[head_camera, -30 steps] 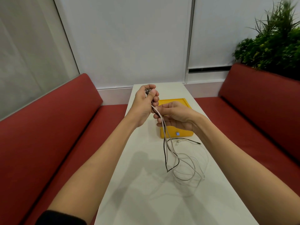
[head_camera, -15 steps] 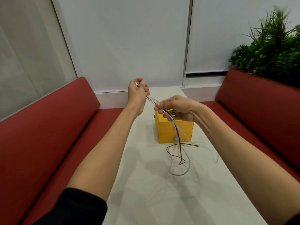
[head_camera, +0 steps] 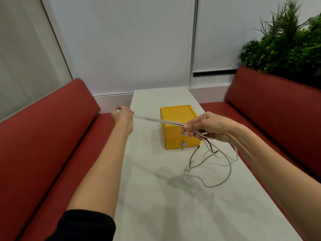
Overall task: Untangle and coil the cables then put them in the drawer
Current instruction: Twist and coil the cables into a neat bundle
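A bundle of thin white and black cables [head_camera: 156,120] is stretched taut between my two hands above the white table [head_camera: 156,197]. My left hand [head_camera: 122,113] grips the plug ends over the table's left edge. My right hand [head_camera: 205,126] pinches the same strands in front of the yellow drawer box [head_camera: 177,117]. Below my right hand the loose cable ends [head_camera: 217,164] hang down and loop on the table. The box has two drawers with small blue knobs [head_camera: 183,144], both closed.
Red benches [head_camera: 43,145] run along both sides of the narrow table. A green plant [head_camera: 286,44] stands behind the right bench. White blinds cover the wall behind the table's far end.
My hands have pulled apart: the left moved out to the left, the right moved right and down. The cables between them went taut and the loose loops slid right on the table.
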`<state>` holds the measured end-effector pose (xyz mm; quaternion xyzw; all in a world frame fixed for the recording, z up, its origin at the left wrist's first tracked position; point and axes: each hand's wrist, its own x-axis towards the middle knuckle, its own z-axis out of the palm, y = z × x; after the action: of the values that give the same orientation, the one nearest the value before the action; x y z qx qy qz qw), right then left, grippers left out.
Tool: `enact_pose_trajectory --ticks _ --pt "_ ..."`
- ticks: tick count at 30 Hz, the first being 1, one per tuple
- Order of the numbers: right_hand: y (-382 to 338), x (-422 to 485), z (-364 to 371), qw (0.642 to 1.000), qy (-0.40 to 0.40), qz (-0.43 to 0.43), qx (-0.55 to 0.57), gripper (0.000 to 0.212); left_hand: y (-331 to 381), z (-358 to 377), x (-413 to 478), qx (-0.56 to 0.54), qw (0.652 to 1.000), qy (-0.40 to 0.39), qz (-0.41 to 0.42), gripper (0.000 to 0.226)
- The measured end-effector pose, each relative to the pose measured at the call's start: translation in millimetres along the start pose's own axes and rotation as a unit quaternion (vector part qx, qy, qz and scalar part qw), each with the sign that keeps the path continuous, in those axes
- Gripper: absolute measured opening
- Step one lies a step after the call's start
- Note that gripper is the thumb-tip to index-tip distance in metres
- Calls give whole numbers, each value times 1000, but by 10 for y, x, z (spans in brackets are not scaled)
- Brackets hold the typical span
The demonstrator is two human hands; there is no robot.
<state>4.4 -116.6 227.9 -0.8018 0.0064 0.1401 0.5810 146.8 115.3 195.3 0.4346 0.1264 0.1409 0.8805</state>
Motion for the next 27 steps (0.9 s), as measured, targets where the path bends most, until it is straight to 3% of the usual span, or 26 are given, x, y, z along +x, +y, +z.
enact_pose_trajectory --ticks 4,7,10,11,13,16,17,19,21,22,27 --pt "6 -30 -82 1000 15 0 13 14 -44 -96 -190 -39 997 4 -64 39" --pt "-25 -66 -132 1000 12 -5 29 10 -154 -315 -353 -38 988 -5 -148 26" --pt "-67 -58 -147 999 -1 -5 43 11 -289 -560 -393 109 962 -48 -246 5" --pt "-82 -38 -142 999 -8 -5 44 11 -307 -607 -409 208 941 -77 -255 13" --pt "-118 15 -114 999 -22 0 38 12 -281 -607 -480 373 898 -135 -189 33" --pt "-169 103 -62 999 -40 15 17 14 -77 -420 -703 412 873 -258 27 39" --pt "-183 135 -48 999 -48 21 9 15 7 -331 -806 416 849 -314 89 43" --pt "-213 189 -31 998 -62 28 0 14 63 -181 -966 474 760 -396 200 50" --pt "-245 206 -26 997 -78 29 -4 11 5 -106 -1080 522 674 -430 297 46" --pt "-257 211 -33 996 -85 24 -9 13 -60 -97 -1108 519 652 -438 338 38" --pt "-247 182 -29 993 -103 -19 -44 27 -271 -196 -1057 526 603 -425 424 37"
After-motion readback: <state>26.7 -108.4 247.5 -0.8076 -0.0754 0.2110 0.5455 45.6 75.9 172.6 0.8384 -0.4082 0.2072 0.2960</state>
